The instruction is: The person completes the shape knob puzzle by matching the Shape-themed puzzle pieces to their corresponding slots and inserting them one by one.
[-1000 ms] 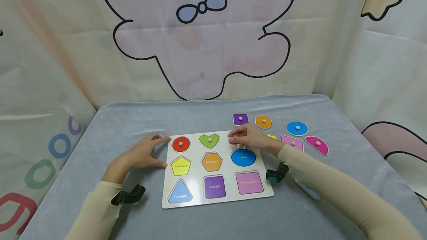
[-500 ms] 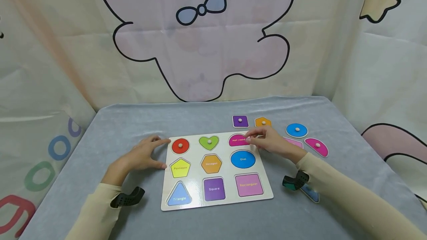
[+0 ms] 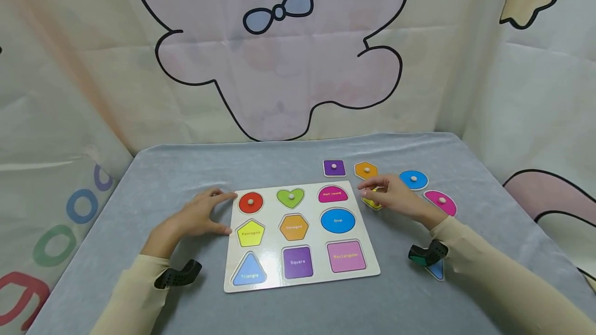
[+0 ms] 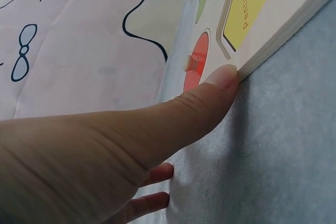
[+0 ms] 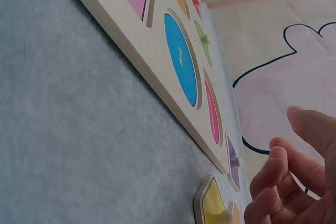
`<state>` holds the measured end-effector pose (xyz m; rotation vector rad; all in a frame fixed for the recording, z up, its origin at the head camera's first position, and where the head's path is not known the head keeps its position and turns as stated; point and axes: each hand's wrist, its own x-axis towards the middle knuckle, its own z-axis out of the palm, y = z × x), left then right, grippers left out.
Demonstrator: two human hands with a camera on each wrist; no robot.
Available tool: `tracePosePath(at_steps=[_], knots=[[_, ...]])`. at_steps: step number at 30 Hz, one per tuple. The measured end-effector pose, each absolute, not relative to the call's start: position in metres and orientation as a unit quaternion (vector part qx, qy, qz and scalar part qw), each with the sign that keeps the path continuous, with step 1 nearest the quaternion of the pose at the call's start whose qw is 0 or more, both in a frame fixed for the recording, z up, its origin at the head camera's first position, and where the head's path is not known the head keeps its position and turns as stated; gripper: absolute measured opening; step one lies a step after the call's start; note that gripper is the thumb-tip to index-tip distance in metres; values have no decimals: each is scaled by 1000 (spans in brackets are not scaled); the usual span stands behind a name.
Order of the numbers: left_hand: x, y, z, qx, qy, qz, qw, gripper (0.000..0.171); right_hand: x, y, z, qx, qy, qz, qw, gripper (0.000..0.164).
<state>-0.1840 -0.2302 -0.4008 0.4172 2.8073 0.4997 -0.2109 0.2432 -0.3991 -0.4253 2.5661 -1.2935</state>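
Observation:
A white shape-puzzle board [image 3: 270, 210] lies on the table. The red circle piece [image 3: 246, 203] and green heart piece [image 3: 284, 198], both with knobs, sit in its upper row; the other recesses show printed shapes and names. My left hand [image 3: 197, 215] rests at the board's left edge, its thumb [image 4: 210, 95] touching the edge in the left wrist view. Just off the upper right corner, my right hand [image 3: 396, 199] hovers with loosely bent fingers over a yellow pentagon piece [image 3: 372, 204], partly hiding it. In the right wrist view those fingers [image 5: 270, 171] are apart from the yellow piece [image 5: 211, 203].
Behind the board lie a purple square piece [image 3: 328, 168] and an orange hexagon piece [image 3: 361, 170]. Farther right are a blue oval piece [image 3: 407, 180] and a pink half-round piece [image 3: 436, 199]. A blue triangle piece [image 3: 437, 270] shows partly below my right wrist.
My right hand has moved right, from above the half-round recess to the yellow pentagon piece, uncovering that recess. The left hand stays at the board's edge.

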Motion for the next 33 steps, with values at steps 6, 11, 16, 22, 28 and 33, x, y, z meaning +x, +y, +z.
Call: tracePosePath(at_steps=[6,11,16,22,28,33], knots=[[-185,-230,-402,162,962,179,127,90,-210,255,-400,-146,881,-439,98,32],[-186,-229,-404,170,960,184,129,91,-205,267,-398,-133,883,-440,91,34],[-185,-231,-401,173,958,191,128,91,-201,281,-397,-133,885,-439,77,34],[-186,-232,-398,170,958,193,125,90,-198,299,-402,-150,893,-422,48,30],[-186,-232,-401,168,959,192,126,90,-191,319,-401,-149,906,-394,35,30],[-185,-231,-402,167,959,193,125,90,-193,335,-402,-134,912,-387,26,32]])
